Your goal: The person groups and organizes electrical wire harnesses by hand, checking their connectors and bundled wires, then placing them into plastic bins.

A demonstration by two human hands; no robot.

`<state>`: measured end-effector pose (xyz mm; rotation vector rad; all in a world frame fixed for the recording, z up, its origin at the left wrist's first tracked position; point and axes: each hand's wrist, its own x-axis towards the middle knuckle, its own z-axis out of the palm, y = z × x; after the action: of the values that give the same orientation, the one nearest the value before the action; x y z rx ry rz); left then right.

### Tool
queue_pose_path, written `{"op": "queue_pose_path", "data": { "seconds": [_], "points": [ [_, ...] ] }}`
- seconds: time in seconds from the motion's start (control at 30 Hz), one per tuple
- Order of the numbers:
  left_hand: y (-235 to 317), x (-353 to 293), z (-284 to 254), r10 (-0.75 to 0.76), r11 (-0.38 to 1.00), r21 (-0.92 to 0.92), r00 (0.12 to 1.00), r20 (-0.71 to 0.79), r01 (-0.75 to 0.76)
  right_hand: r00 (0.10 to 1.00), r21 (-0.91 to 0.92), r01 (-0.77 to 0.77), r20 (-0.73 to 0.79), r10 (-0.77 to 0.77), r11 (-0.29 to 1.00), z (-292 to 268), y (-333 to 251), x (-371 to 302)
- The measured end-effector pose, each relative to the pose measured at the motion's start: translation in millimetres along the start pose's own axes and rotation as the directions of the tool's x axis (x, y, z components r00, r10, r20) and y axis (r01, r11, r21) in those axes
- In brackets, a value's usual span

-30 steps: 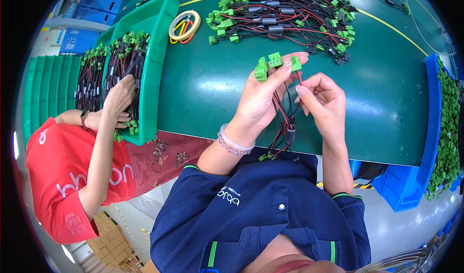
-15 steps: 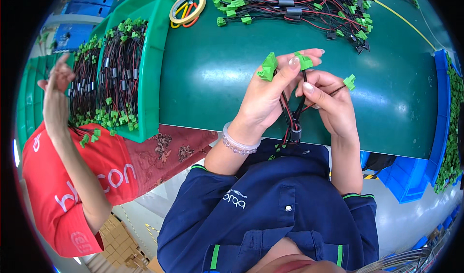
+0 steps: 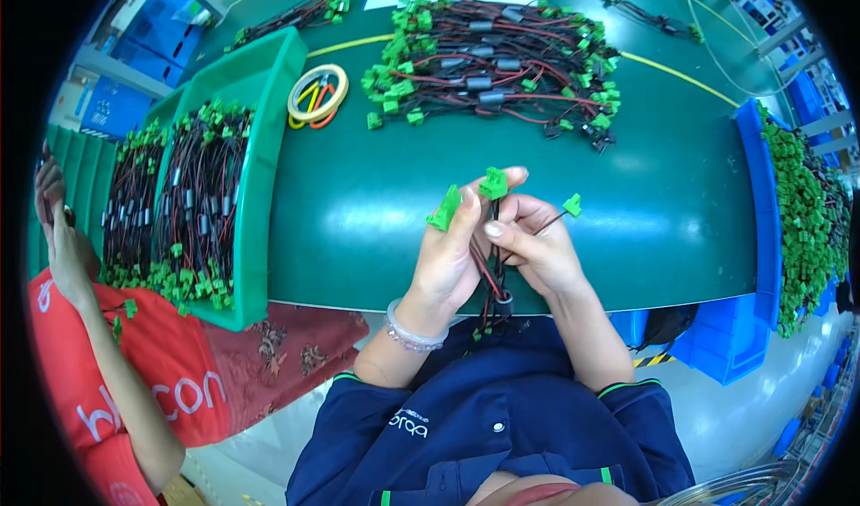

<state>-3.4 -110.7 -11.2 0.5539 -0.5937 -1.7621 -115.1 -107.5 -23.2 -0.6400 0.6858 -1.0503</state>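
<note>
Near the front edge of the table, my left hand [image 3: 445, 260] and my right hand [image 3: 545, 253] hold one wire harness between them. Its black and red wires run down through a dark grey cylindrical sleeve [image 3: 503, 304] to small green connectors [image 3: 482, 333] in front of my shirt. Between my left thumb and fingers stand two green connectors, a wide one [image 3: 443, 210] and a smaller one [image 3: 493, 184]. My right thumb and fingers pinch the wires just below the smaller one. Another green connector [image 3: 571, 205] sticks out past my right hand on a thin wire.
A heap of similar harnesses [image 3: 488, 76] lies ahead on the green table [image 3: 358, 210]. To the left are a tape roll [image 3: 318, 94] and a green bin [image 3: 255, 228] of harnesses; a co-worker in red stands there. On the right, a blue bin [image 3: 761, 210] holds green connectors.
The whole view has shifted, so more of the table's far side shows. My hands keep nearly the same grip on the harness. The co-worker's raised hand has moved away from the bin.
</note>
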Motion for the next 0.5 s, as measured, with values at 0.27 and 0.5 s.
{"op": "queue_pose_path", "data": {
  "seconds": [0.27,0.5],
  "points": [
    [7,14,7,-0.051,0.995,0.089,0.999,0.002,0.051,0.974,-0.223,0.196,-0.069,-0.216,0.955,3,-8,-3],
    [5,13,4,-0.071,0.964,0.262,0.989,0.13,0.035,0.976,-0.386,0.169,-0.064,-0.209,0.907,13,-9,-5]
  ]
}}
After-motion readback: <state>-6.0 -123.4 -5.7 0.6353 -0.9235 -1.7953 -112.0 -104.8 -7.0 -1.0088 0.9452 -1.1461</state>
